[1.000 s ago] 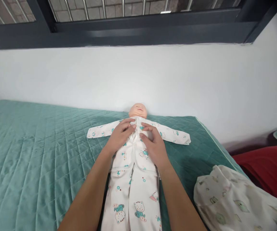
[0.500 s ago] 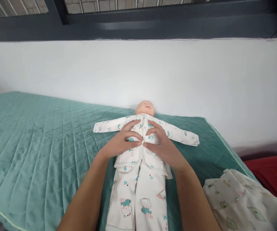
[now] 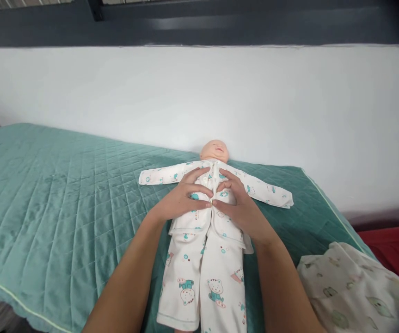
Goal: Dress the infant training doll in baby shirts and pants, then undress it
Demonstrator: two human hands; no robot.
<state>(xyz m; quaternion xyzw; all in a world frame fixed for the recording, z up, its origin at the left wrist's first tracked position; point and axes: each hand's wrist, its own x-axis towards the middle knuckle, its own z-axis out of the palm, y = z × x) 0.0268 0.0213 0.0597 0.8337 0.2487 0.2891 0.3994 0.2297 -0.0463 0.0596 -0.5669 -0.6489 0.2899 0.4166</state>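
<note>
A baby doll (image 3: 214, 151) lies on its back, arms spread, in a white printed jacket (image 3: 189, 225) and matching trousers (image 3: 223, 270). On the jacket's front opening, my left hand (image 3: 184, 199) pinches one edge between thumb and index finger, its other fingers spread over the chest. Facing it, my right hand (image 3: 242, 206) grips the opposite edge the same way. Both thumb tips meet at a small fastening at mid-front, mostly covered by the fingertips. Above my hands the two jacket edges lie close together; the hem parts a little below.
Under the doll is a green quilted bed cover (image 3: 64, 199). A white printed cloth (image 3: 355, 291) lies crumpled at the right front, beside a red object (image 3: 393, 249). Behind the bed rises a white wall (image 3: 150, 92) below a dark window frame (image 3: 202, 27).
The view has shifted slightly, so the doll and bed sit a little further right and higher. Both hands keep their pinch on the jacket front, with barely any finger movement.
</note>
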